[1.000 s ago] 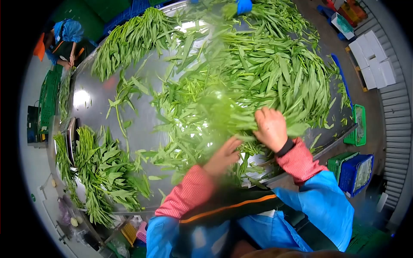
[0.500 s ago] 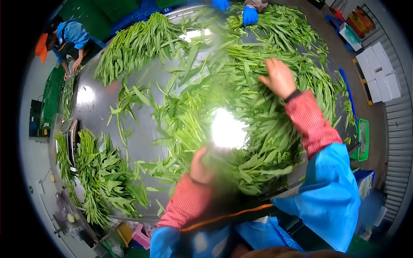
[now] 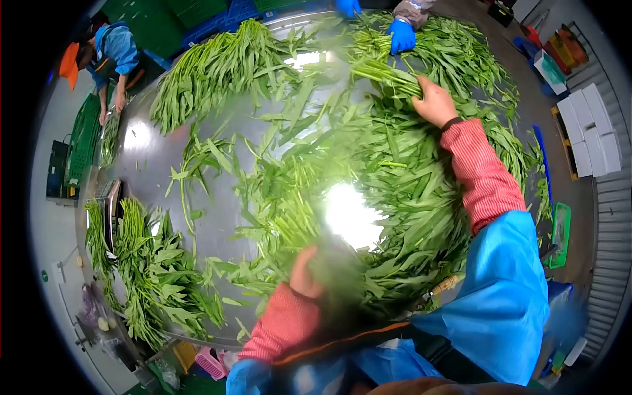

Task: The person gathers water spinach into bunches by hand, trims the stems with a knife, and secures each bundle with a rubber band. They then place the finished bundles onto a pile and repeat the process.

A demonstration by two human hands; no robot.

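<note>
Long-leafed green vegetable stalks [image 3: 415,191] lie in a large heap on the metal table [image 3: 151,178]. At the upper right of the heap, my right hand [image 3: 436,102] has its fingers closed round a bundle of stalks [image 3: 388,76], whose cut ends point left. My left hand [image 3: 305,271] is low in the middle, wrapped round the lower part of another bunch [image 3: 289,220]; its fingers are partly hidden by blurred leaves. A bright light reflection shows between the two hands.
Another bunch [image 3: 217,72] lies at the back left, more stalks [image 3: 158,270] at the front left beside a dark device [image 3: 110,217]. A blue-gloved hand [image 3: 401,36] touches stalks opposite. A co-worker [image 3: 115,56] bends at the left edge. White boxes [image 3: 589,131] stand right.
My right hand has gone from loosely open over the heap to closed round a bundle of stalks. My left hand is slightly lower in view, still at its bunch. The view has shifted a little.
</note>
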